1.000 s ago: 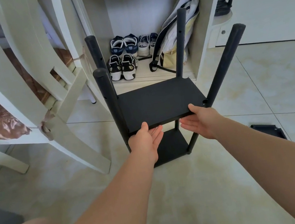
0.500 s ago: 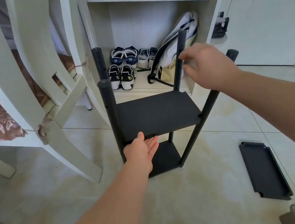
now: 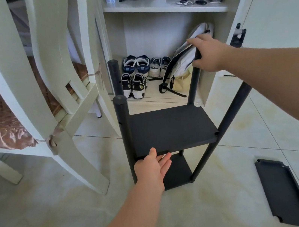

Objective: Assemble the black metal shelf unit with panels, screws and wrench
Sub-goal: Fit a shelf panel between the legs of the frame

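A white wooden chair (image 3: 23, 95) is seen at the left. Right of it, the black metal shelf unit (image 3: 125, 129) is stood upright on the pale tiled floor (image 3: 210, 212). A loose black metal panel (image 3: 282, 194) is laid flat at the near right. The unit's far right post (image 3: 193, 84) is gripped near its top by the right hand (image 3: 207, 53). The near edge of its middle panel (image 3: 170, 127) is supported by the straight fingers of the left hand (image 3: 152, 169).

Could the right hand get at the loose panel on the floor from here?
Probably yes: the panel lies uncovered with nothing against it, but the right hand must first release the rear post.
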{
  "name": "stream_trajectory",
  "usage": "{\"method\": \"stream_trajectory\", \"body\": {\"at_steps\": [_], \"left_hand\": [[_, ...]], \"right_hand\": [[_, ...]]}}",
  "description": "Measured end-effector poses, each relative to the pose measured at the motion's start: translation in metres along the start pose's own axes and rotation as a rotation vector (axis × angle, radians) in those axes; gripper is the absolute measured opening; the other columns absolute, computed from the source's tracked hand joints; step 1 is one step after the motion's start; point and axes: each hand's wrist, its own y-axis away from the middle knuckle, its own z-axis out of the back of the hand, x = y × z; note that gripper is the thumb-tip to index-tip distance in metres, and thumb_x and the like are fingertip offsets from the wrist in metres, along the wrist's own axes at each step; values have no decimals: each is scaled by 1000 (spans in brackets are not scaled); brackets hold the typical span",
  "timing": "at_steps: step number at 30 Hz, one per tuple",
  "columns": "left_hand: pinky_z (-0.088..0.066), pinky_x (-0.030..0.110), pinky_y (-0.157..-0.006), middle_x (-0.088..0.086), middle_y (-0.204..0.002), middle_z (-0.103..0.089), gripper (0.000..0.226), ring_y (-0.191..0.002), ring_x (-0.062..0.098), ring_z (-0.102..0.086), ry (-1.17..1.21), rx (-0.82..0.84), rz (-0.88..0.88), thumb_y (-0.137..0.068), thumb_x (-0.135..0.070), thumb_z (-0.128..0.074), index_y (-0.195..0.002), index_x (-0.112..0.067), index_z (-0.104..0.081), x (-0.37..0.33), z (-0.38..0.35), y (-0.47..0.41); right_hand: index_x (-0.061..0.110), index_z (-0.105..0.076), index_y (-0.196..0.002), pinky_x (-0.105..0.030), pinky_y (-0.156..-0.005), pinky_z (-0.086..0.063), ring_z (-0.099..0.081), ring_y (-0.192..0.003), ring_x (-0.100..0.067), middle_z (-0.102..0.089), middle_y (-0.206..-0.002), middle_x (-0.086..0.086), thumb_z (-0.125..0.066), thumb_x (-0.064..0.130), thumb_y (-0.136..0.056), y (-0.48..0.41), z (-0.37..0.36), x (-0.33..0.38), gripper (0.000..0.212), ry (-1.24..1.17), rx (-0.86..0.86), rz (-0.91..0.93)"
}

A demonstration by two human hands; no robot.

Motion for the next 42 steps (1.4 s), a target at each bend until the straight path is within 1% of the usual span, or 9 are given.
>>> {"method": "stream_trajectory", "body": {"at_steps": [3,6,10,15,18,22,25,35,42], "left_hand": [[-61,41,-83,21,-100,-73,24,-82,28,-76,-1,0,-7,-100,-15,-59,-119,-1,-53,1,1,-3],[-61,42,-83,21,-100,-73,23,-81,28,-76,0,-6,-9,-100,-15,-58,-118,-2,-53,0,1,-4],[-61,40,-79,21,-98,-73,24,-80,28,-76,-15,-3,-13,-100,-15,-58,-119,-1,-53,1,1,-3],[-61,42,-79,21,-102,-72,28,-79,30,-76,-66,27,-13,-100,-16,-59,-124,-3,-53,2,7,1],[-61,43,-78,22,-106,-70,29,-80,32,-76,-95,50,-4,-99,-15,-60,-126,-4,-52,-1,11,5],[-61,44,-77,23,-110,-69,28,-82,33,-75,-138,84,9,-100,-14,-59,-125,-5,-52,-1,13,9],[-61,44,-75,24,-111,-68,28,-83,34,-75,-158,110,18,-100,-14,-58,-126,-5,-52,-1,13,11],[-62,42,-73,24,-111,-69,30,-83,33,-75,-214,126,28,-100,-14,-57,-128,-3,-52,-3,10,9],[-62,44,-73,23,-112,-68,31,-82,34,-75,-209,122,27,-100,-14,-57,-129,-4,-52,-5,4,4]], "right_hand": [[15,-40,-153,-44,-108,-39,-43,-135,-40,-45,-149,-20,-51,19,-103,-8,0,2,51,-72,-44,-44],[14,-52,-145,-43,-103,-43,-49,-127,-40,-54,-139,-22,-48,13,-105,-7,-3,3,40,-103,-110,-74],[16,-51,-147,-41,-105,-41,-46,-131,-37,-55,-139,-20,-49,14,-105,2,-1,-3,41,-139,-111,-123],[14,-51,-146,-43,-101,-45,-48,-129,-39,-55,-138,-21,-50,14,-104,25,2,-19,42,-110,-124,-197],[10,-57,-140,-45,-105,-43,-46,-130,-41,-57,-136,-22,-50,13,-104,39,4,-31,37,-83,-114,-222],[15,-56,-142,-44,-104,-45,-49,-128,-40,-57,-137,-21,-54,20,-103,55,9,-44,39,-105,-108,-287],[13,-56,-141,-43,-105,-43,-47,-131,-38,-56,-139,-20,-55,20,-103,64,10,-52,39,-112,-115,-297],[13,-55,-142,-44,-102,-45,-50,-127,-37,-54,-139,-18,-55,21,-103,79,13,-66,40,-143,-127,-347],[13,-55,-142,-40,-94,-47,-53,-121,-37,-59,-133,-18,-54,20,-104,89,13,-68,40,-161,-137,-336]]}}
